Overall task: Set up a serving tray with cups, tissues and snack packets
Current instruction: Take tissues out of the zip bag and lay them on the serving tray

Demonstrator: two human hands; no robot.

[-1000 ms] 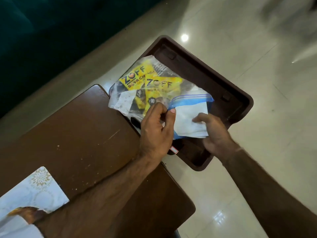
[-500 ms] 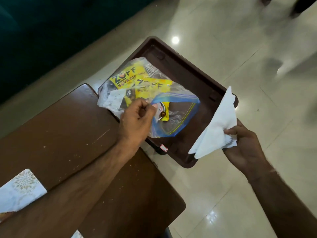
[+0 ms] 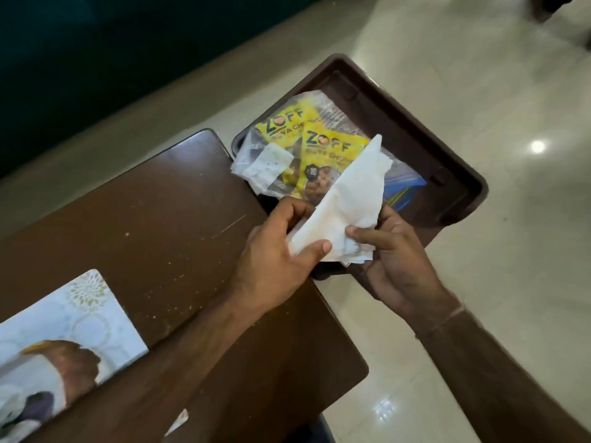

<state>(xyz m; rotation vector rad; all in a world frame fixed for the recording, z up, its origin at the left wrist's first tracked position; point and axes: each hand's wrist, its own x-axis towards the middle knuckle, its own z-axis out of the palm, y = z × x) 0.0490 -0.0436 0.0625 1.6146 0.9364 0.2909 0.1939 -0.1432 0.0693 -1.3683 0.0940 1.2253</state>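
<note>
A white tissue (image 3: 348, 203) is held up between both hands over the near corner of a dark brown serving tray (image 3: 415, 123). My left hand (image 3: 278, 251) grips its lower left edge, and my right hand (image 3: 393, 251) pinches its lower right corner. In the tray lies a clear zip bag (image 3: 275, 161) with a blue seal. Yellow ZOFF snack packets (image 3: 319, 145) are inside the bag. The tissue hides part of the bag.
The tray overhangs the far corner of a brown wooden table (image 3: 144, 225) above a glossy cream tiled floor (image 3: 479, 314). A white patterned box (image 3: 64, 330) sits at the table's near left. A dark teal surface (image 3: 96, 59) runs along the far side.
My right hand pulled the tissue out of the zip bag and brought it back to the middle. My left hand let go of the bag and took hold of the tissue.
</note>
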